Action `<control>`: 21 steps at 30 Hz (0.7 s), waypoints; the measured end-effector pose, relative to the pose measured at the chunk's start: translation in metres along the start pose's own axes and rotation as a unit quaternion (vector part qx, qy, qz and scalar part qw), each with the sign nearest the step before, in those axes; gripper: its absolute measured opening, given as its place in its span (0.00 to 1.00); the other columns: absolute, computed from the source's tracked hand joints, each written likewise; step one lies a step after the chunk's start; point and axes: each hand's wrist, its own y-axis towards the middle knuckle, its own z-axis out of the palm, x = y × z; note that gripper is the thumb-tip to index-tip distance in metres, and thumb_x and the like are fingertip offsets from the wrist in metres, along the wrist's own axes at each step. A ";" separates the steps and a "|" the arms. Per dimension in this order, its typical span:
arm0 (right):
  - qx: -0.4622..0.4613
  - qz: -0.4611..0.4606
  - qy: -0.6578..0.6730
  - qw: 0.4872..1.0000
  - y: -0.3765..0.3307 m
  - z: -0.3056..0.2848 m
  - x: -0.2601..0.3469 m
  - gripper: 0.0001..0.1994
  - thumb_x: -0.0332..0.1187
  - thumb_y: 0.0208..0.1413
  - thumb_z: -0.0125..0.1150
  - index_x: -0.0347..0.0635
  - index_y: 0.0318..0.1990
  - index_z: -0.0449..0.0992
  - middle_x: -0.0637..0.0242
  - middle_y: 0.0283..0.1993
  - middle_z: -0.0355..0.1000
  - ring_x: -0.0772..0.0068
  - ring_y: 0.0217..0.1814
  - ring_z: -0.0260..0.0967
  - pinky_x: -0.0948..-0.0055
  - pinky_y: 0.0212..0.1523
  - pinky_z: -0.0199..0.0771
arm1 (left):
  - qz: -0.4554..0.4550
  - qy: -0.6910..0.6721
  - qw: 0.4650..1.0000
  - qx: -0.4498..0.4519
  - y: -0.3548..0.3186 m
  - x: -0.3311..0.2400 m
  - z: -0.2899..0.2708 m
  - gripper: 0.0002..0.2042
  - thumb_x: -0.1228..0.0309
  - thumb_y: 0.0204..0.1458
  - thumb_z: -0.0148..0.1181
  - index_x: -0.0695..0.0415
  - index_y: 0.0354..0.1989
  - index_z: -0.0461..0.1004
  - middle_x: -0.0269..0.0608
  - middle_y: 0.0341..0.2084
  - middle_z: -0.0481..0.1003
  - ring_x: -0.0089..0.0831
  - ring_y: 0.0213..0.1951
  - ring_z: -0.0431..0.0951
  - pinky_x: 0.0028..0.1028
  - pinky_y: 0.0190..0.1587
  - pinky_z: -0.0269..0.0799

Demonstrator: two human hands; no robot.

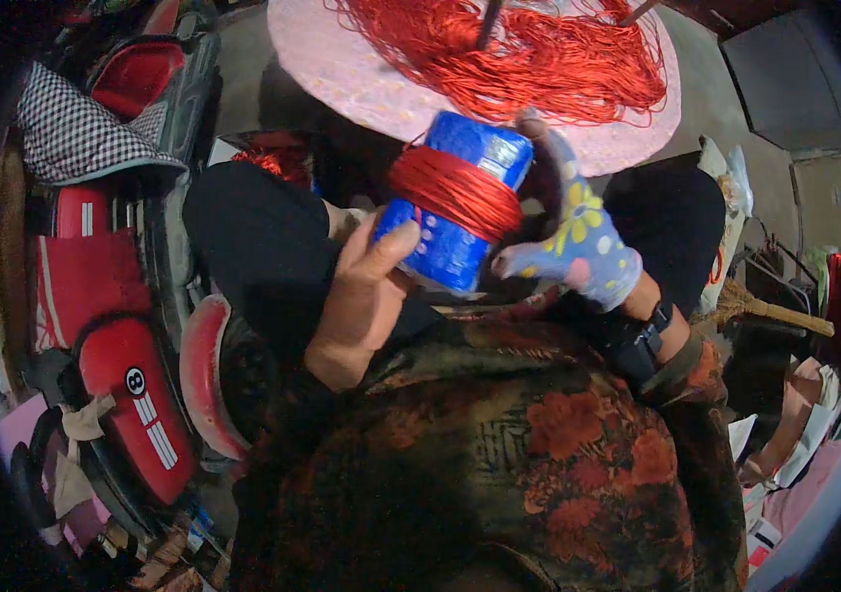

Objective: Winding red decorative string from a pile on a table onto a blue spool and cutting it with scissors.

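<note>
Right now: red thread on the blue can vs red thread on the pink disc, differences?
The thread on the blue can is wound in a tight, narrow band round the middle of the blue can; the thread on the pink disc lies in a loose, spread tangle. The first is held between left hand and gloved right hand; the second rests untouched on the pink disc. Both are red.
</note>
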 end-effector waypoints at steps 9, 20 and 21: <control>-0.016 0.048 0.059 0.997 -0.026 -0.007 -0.003 0.41 0.37 0.41 0.75 0.39 0.63 0.60 0.57 0.60 0.67 0.62 0.64 0.62 0.65 0.66 0.58 | -0.009 0.132 0.986 0.102 0.002 -0.002 -0.017 0.36 0.62 0.49 0.65 0.64 0.63 0.55 0.45 0.57 0.64 0.33 0.61 0.63 0.33 0.64 0.56; 0.181 0.059 0.017 0.982 -0.046 -0.020 0.029 0.53 0.42 0.29 0.82 0.38 0.65 0.55 0.56 0.65 0.59 0.63 0.67 0.58 0.65 0.64 0.62 | 0.010 0.125 0.980 0.154 -0.012 0.009 -0.011 0.47 0.70 0.35 0.77 0.67 0.64 0.54 0.46 0.57 0.65 0.34 0.60 0.64 0.34 0.63 0.59; 0.144 0.057 0.068 0.986 -0.053 -0.016 0.019 0.51 0.42 0.29 0.82 0.38 0.63 0.58 0.56 0.64 0.62 0.62 0.65 0.60 0.65 0.62 0.65 | 0.012 0.125 0.981 0.150 -0.012 0.010 -0.012 0.45 0.71 0.36 0.76 0.67 0.63 0.56 0.46 0.56 0.66 0.33 0.58 0.66 0.33 0.62 0.61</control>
